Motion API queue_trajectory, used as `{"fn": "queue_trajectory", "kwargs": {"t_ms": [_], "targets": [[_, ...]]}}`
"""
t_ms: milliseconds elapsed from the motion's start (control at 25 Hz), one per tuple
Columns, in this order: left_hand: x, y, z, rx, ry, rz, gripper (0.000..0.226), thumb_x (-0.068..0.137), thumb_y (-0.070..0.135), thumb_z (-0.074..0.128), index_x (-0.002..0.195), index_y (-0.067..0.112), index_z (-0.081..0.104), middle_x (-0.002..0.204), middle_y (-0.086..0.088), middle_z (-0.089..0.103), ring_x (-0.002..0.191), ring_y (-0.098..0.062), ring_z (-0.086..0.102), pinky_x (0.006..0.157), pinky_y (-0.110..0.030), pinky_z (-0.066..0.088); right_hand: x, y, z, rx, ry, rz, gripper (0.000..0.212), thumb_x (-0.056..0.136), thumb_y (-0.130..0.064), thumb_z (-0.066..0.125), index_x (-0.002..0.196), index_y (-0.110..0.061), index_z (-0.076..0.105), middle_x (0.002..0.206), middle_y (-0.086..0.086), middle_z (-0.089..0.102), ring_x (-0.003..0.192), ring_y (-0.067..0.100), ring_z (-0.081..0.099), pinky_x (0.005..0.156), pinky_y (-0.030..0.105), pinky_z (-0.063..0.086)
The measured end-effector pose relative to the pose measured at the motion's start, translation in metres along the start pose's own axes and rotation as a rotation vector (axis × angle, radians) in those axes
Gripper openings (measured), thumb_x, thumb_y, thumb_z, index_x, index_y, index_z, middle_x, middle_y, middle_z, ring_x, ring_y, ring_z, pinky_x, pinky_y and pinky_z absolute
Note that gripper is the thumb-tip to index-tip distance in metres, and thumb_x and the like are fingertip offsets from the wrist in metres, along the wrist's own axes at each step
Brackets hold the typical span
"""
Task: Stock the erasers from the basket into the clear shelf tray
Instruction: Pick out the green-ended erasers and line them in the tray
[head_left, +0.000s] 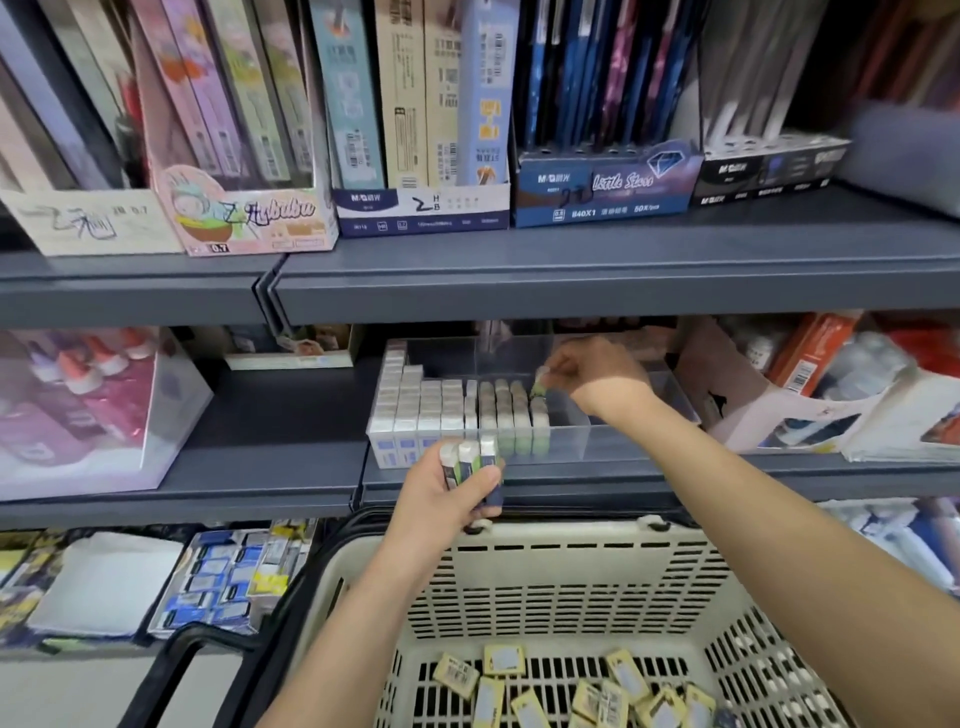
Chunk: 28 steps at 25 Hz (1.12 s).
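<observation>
A clear shelf tray (613, 439) sits on the middle shelf, its left half packed with upright rows of erasers (452, 410). My right hand (587, 376) reaches into the tray and pinches one green-ended eraser (540, 387) over the rightmost row. My left hand (457, 493) hovers in front of the tray's front wall, gripping a small bunch of erasers (470, 460) upright. Below, a cream slotted basket (561, 582) holds several loose yellow-wrapped erasers (587, 691) on its floor.
A grey shelf edge (571, 291) overhangs the tray closely. A clear box of glue bottles (83, 410) stands at left and a torn white carton (769, 410) at right. Flat packs (223, 577) lie on the lowest shelf. The basket's black handle (208, 644) hangs at left.
</observation>
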<state>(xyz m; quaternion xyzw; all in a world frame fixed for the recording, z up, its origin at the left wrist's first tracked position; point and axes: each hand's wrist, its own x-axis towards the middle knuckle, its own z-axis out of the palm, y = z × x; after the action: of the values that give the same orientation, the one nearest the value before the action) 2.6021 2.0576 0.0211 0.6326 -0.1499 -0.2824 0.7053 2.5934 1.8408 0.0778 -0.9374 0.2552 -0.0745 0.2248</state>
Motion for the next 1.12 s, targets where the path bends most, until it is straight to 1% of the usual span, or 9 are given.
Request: {"fn": "queue_trajectory", "kwargs": {"t_ms": [120, 240, 560, 680, 800, 880, 1000, 1040, 1120], "targets": [[0.002, 0.0, 0.0, -0.026, -0.003, 0.001, 0.018, 0.086, 0.004, 0.063, 0.096, 0.018, 0.06, 0.092, -0.002, 0.071, 0.077, -0.012, 0.068, 0.066, -0.024, 0.055, 0.006, -0.001, 0.008, -0.111, -0.082, -0.042, 0.013, 0.088, -0.031, 0.058, 0.091, -0.026, 0.069, 0.106, -0.002, 0.069, 0.098, 0.023, 0.061, 0.087, 0.037, 0.051], [0.003, 0.0, 0.001, -0.033, -0.012, 0.003, 0.016, 0.086, 0.005, 0.064, 0.097, 0.016, 0.059, 0.095, -0.006, 0.07, 0.083, -0.014, 0.069, 0.067, -0.025, 0.055, 0.009, 0.0, 0.014, -0.205, -0.126, -0.066, 0.018, 0.091, -0.029, 0.052, 0.095, -0.026, 0.069, 0.111, 0.0, 0.066, 0.099, 0.024, 0.058, 0.085, 0.035, 0.05], [0.015, 0.004, 0.006, -0.039, -0.037, 0.011, 0.012, 0.086, 0.005, 0.063, 0.093, 0.013, 0.057, 0.093, -0.009, 0.067, 0.082, -0.014, 0.066, 0.066, -0.025, 0.055, 0.016, 0.005, 0.018, -0.248, -0.153, -0.108, 0.018, 0.091, -0.026, 0.048, 0.093, -0.028, 0.066, 0.111, 0.0, 0.065, 0.087, 0.019, 0.051, 0.076, 0.029, 0.042], [0.02, 0.003, 0.009, -0.041, -0.037, 0.001, 0.01, 0.087, 0.006, 0.063, 0.093, 0.012, 0.057, 0.091, -0.01, 0.063, 0.079, -0.015, 0.064, 0.066, -0.026, 0.055, 0.015, 0.006, 0.015, -0.237, -0.206, -0.115, 0.022, 0.09, -0.02, 0.044, 0.092, -0.028, 0.064, 0.112, 0.0, 0.063, 0.09, 0.02, 0.051, 0.079, 0.03, 0.043], [0.024, 0.002, 0.013, -0.052, -0.046, -0.017, 0.011, 0.087, 0.006, 0.063, 0.093, 0.012, 0.056, 0.09, -0.009, 0.061, 0.076, -0.014, 0.063, 0.065, -0.025, 0.055, 0.008, 0.004, 0.01, -0.281, -0.187, -0.142, 0.028, 0.092, -0.019, 0.039, 0.103, -0.027, 0.064, 0.118, 0.002, 0.062, 0.1, 0.025, 0.054, 0.085, 0.033, 0.045], [0.025, 0.001, 0.015, -0.067, -0.054, -0.027, 0.01, 0.087, 0.006, 0.063, 0.092, 0.012, 0.057, 0.086, -0.007, 0.064, 0.072, -0.011, 0.065, 0.063, -0.025, 0.054, -0.003, 0.002, 0.004, -0.189, -0.121, -0.175, 0.028, 0.094, -0.02, 0.042, 0.111, -0.029, 0.063, 0.115, -0.001, 0.064, 0.103, 0.023, 0.057, 0.085, 0.028, 0.045], [0.028, 0.002, 0.016, -0.085, -0.069, -0.034, 0.01, 0.088, 0.006, 0.061, 0.092, 0.013, 0.057, 0.079, -0.001, 0.066, 0.067, -0.009, 0.065, 0.062, -0.025, 0.054, -0.03, -0.006, -0.002, 0.106, -0.209, -0.281, 0.021, 0.093, -0.022, 0.051, 0.098, -0.036, 0.067, 0.084, -0.028, 0.063, 0.082, 0.0, 0.059, 0.068, 0.005, 0.039], [0.028, 0.003, 0.017, -0.088, -0.079, -0.035, 0.01, 0.088, 0.005, 0.061, 0.093, 0.013, 0.057, 0.079, 0.0, 0.067, 0.066, -0.009, 0.066, 0.061, -0.025, 0.055, -0.037, -0.009, -0.002, 0.14, -0.262, -0.331, 0.02, 0.093, -0.021, 0.053, 0.1, -0.032, 0.067, 0.084, -0.029, 0.061, 0.08, -0.003, 0.057, 0.07, 0.004, 0.039], [0.028, 0.002, 0.019, -0.09, -0.106, -0.032, 0.012, 0.088, 0.004, 0.061, 0.094, 0.014, 0.057, 0.079, 0.001, 0.067, 0.067, -0.009, 0.066, 0.061, -0.025, 0.055, -0.046, -0.01, -0.004, 0.199, -0.315, -0.368, 0.015, 0.091, -0.018, 0.056, 0.099, -0.024, 0.068, 0.082, -0.02, 0.063, 0.078, 0.001, 0.058, 0.078, 0.017, 0.045]]}}
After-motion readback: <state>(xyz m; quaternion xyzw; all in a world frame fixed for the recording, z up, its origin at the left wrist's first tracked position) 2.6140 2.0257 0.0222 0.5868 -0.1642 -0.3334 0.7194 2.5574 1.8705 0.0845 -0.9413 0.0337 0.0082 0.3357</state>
